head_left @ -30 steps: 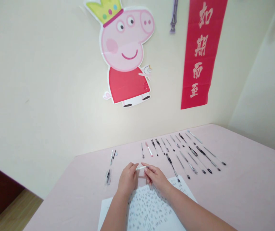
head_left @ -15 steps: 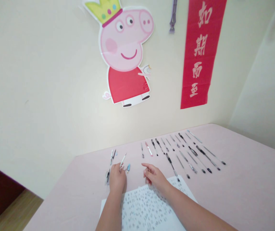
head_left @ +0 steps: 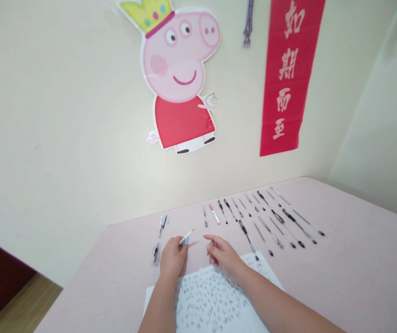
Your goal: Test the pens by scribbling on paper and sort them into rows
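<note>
My left hand (head_left: 174, 256) is closed around a slim white pen (head_left: 187, 236), its pointed end tilted up and to the right. A small blue piece (head_left: 186, 241) shows just behind the pen, partly covered by my fingers. To the right, my right hand (head_left: 222, 252) rests by the top edge of a handwritten sheet of paper (head_left: 212, 300). Its index finger is stretched out and the other fingers are loosely bent, with nothing visible in them. Left of my left hand lie dark and clear pen parts (head_left: 156, 254), with more pen parts (head_left: 163, 225) farther back.
Several pens and refills lie in two slanted rows on the pink table (head_left: 351, 273), among them a black-gripped pen (head_left: 248, 238), a pink-and-white pen (head_left: 214, 214) and a light blue one (head_left: 280, 195). Behind stands a wall with a cartoon pig cutout (head_left: 181, 60) and a red banner (head_left: 285, 92).
My left hand has shifted slightly right, and the white pen has swung from steep to a flatter slant, over the blue piece. My right hand has stayed in place.
</note>
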A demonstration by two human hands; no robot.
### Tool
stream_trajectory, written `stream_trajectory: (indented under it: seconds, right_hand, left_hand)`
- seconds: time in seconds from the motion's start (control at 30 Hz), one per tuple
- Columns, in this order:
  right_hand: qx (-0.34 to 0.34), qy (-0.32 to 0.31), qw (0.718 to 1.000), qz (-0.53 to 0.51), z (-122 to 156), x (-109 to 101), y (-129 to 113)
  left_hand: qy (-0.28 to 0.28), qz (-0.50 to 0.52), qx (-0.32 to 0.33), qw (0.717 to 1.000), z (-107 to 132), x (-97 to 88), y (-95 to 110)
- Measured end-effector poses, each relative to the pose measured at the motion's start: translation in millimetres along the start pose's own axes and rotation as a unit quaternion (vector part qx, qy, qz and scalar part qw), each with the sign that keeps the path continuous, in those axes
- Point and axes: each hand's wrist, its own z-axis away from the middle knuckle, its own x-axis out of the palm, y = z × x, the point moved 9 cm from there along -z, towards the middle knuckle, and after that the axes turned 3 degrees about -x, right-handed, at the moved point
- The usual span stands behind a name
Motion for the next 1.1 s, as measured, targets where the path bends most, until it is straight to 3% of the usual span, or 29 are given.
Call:
stream_trajectory:
  seconds: [0.2, 0.4, 0.5, 0.63, 0.8, 1.1]
  right_hand:
    - [-0.005, 0.001, 1.000, 0.002, 0, 0, 0]
    - [0.002, 0.001, 1.000, 0.001, 1, 1, 0]
    - [0.000, -0.002, 1.000, 0.001, 1, 2, -3]
    - [0.003, -0.002, 1.000, -0.010, 1, 2, -5]
    - [0.034, 0.006, 0.998, -0.061, 1, 2, -2]
    - [0.116, -0.052, 0.969, -0.212, 10, 16, -3]
  left_hand:
    - [0.008, 0.034, -0.011, 0.999, -2, 1.5, -5]
    - [0.036, 0.160, -0.027, 0.986, -5, 2.4, -8]
    - [0.021, 0.274, -0.045, 0.960, -6, 9.7, -2]
    - [-0.056, 0.441, -0.056, 0.894, -1, 29.5, 22]
    - [-0.151, 0.536, -0.021, 0.830, 10, 45.8, 54]
    - [-0.167, 0.582, -0.006, 0.796, 12, 47.3, 58]
